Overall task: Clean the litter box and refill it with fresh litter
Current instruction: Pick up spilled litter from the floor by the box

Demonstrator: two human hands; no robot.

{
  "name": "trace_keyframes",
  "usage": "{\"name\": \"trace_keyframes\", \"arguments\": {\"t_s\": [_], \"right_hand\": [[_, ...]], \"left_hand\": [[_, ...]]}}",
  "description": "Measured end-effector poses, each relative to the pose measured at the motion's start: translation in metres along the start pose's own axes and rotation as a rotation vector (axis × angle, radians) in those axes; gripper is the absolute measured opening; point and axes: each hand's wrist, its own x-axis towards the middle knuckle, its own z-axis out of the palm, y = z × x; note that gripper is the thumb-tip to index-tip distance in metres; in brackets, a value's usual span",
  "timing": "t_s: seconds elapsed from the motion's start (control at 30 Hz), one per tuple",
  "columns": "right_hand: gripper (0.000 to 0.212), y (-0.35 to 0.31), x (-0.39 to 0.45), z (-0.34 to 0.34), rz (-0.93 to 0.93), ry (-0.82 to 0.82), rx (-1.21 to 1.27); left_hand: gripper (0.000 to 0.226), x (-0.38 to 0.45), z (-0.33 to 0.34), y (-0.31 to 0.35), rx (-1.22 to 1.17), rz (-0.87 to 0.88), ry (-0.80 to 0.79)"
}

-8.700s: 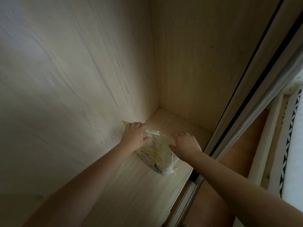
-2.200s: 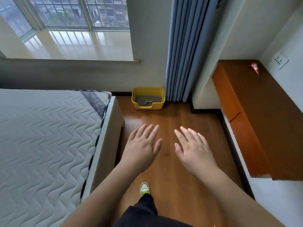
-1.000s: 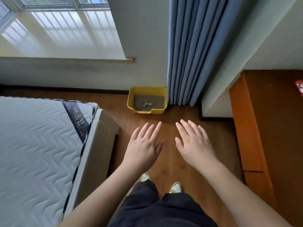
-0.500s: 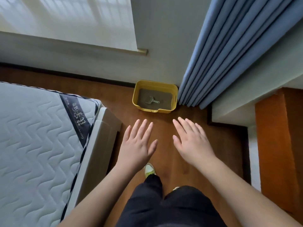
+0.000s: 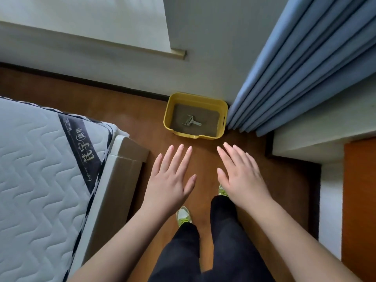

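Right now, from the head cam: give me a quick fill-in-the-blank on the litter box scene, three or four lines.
1. The scoop lies inside the ____ litter box.
2. The blue curtain hangs on the box's ____ side.
3. The left hand and right hand hold ____.
4. The mattress lies to the person's ____.

Missing: yellow; right; nothing; left

My litter box (image 5: 222, 110) at 12 o'clock looks like smooth yellow plastic with a slight sheen; the litter (image 5: 207, 119) inside is matt, fine grey-brown grain, and the scoop (image 5: 190, 121) on it is pale grey plastic. The floor (image 5: 142, 119) is brown wood, faintly glossy. At 9 o'clock the mattress (image 5: 36, 169) is quilted cloth. At 2 o'clock the curtain (image 5: 305, 74) is matt blue cloth.
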Motion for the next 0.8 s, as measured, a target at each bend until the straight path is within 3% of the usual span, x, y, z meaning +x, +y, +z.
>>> {"name": "trace_keyframes", "arguments": {"t_s": [0.4, 0.8], "right_hand": [[0.060, 0.155, 0.094, 0.064, 0.152, -0.023, 0.010], [0.064, 0.261, 0.104, 0.239, 0.426, -0.030, 0.077]], "left_hand": [[0.070, 0.145, 0.089, 0.081, 0.035, 0.144, -0.071], [0.070, 0.233, 0.260, 0.121, 0.078, 0.405, -0.136]]}}
